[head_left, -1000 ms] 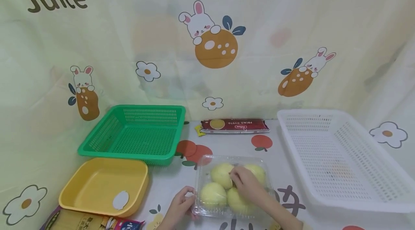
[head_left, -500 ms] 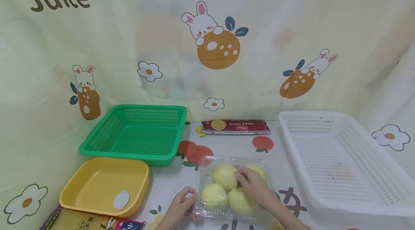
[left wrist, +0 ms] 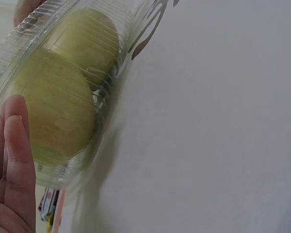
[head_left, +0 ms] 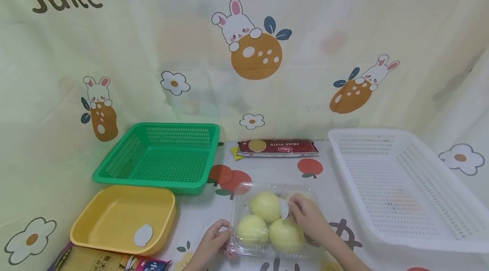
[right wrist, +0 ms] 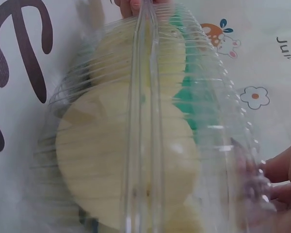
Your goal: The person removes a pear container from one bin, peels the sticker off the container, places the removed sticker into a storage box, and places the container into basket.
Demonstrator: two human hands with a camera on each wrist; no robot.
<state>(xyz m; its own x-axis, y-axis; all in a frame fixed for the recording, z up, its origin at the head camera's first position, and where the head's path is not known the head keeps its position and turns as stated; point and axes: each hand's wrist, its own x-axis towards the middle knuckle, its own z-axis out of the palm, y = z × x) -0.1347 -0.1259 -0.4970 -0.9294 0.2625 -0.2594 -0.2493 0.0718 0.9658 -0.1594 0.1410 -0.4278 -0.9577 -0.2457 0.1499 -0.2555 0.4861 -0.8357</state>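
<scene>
A clear plastic clamshell box (head_left: 238,203) holds several round yellow-green fruits (head_left: 252,230), seen through its lid. My left hand (head_left: 212,239) holds the box's left rim; in the left wrist view its fingers (left wrist: 19,145) lie along the box's side. Over the lid, my right hand (head_left: 309,218) pinches a whitish label (head_left: 284,209) that is lifted at an angle above the fruits. In the right wrist view, the box's ribbed side and seam (right wrist: 145,121) fill the middle, with part of my right hand (right wrist: 283,179) at the right edge.
A yellow basin (head_left: 85,226) with a white oval piece (head_left: 143,235) inside stands at left. Behind it is a green basket (head_left: 212,158); a white basket (head_left: 344,186) stands at right. A red biscuit pack (head_left: 280,148) lies at the back, and another package (head_left: 99,260) lies front left.
My right hand has moved right across the lid, and more of the whitish label now shows at its fingertips. My left hand has stayed on the box's left rim.
</scene>
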